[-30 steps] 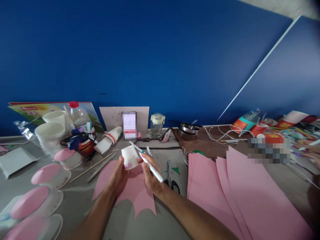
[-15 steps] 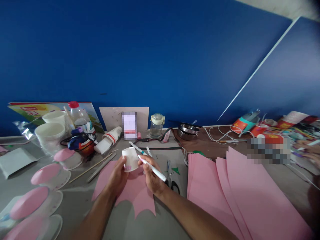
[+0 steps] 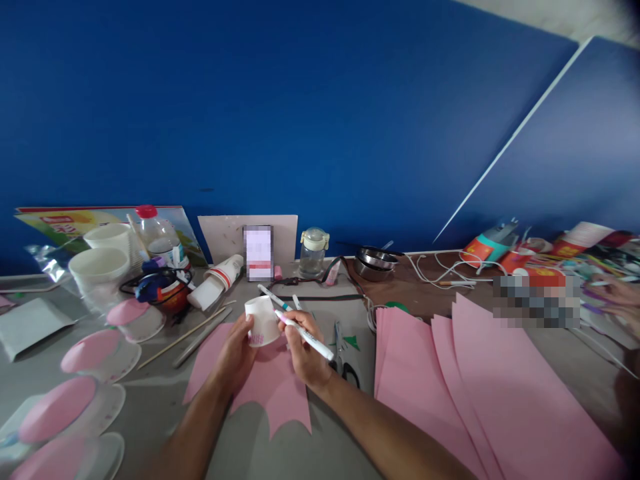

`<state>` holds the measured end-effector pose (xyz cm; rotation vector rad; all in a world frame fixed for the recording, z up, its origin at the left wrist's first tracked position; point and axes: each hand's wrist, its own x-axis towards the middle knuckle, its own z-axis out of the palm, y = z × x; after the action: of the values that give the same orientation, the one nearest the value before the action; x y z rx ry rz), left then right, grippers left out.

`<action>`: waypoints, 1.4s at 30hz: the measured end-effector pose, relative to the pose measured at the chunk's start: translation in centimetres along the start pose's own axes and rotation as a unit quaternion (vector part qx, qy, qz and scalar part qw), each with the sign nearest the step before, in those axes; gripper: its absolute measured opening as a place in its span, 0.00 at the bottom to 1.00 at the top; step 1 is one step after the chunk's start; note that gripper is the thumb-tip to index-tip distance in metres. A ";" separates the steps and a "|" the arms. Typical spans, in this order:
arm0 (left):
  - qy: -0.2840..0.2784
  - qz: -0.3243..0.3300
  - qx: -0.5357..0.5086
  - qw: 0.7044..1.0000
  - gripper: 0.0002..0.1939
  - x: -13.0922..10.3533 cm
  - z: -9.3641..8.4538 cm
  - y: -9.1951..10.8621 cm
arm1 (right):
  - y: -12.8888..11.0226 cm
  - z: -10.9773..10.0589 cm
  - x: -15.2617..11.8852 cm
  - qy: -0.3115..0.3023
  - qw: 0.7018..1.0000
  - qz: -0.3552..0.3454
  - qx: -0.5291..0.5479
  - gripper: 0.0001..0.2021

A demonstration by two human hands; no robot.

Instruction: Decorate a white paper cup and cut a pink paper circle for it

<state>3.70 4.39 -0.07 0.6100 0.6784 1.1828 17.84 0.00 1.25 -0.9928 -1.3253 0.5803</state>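
My left hand [image 3: 239, 352] is wrapped round a white paper cup [image 3: 262, 319] that bears small pink marks low on its side. In my right hand [image 3: 306, 353] is a white marker [image 3: 315, 344], its pink tip end close to the cup's right side; I cannot tell whether it touches. Below both hands lies pink paper [image 3: 275, 393] with scalloped cut-outs along its near edge. Just right of my right hand, scissors with black handles [image 3: 350, 375] lie on the grey table. Another marker [image 3: 270, 294] with a blue band lies behind the cup.
On the left stand several pink-topped cups [image 3: 93, 350], stacked white cups [image 3: 99, 264] and a red-capped bottle [image 3: 155, 233]. A phone [image 3: 259, 253] leans at the back beside a glass jar [image 3: 313, 253]. Pink sheets [image 3: 500, 393] cover the right side. A co-worker's hand [image 3: 620, 293] shows far right.
The cup has turned slightly in my left hand, showing more of its side. The marker's tip stays near its right side, and both hands have barely moved.
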 end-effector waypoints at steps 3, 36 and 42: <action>-0.001 0.002 0.003 1.000 0.20 0.0 -0.1 0.0 | -0.3 -0.1 0.3 -0.014 0.999 -0.033 0.001 0.09; 0.036 -0.010 0.042 0.998 0.16 -0.2 0.1 0.1 | -0.7 -0.4 -0.1 -0.069 0.998 0.004 -0.007 0.09; 0.034 -0.002 0.058 0.998 0.15 -0.1 0.2 0.1 | -0.7 -0.4 -0.1 -0.073 0.997 0.005 -0.007 0.10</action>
<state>3.78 4.29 0.17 0.6677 0.8109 1.1698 18.06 -0.52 1.81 -0.9838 -1.4562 0.6612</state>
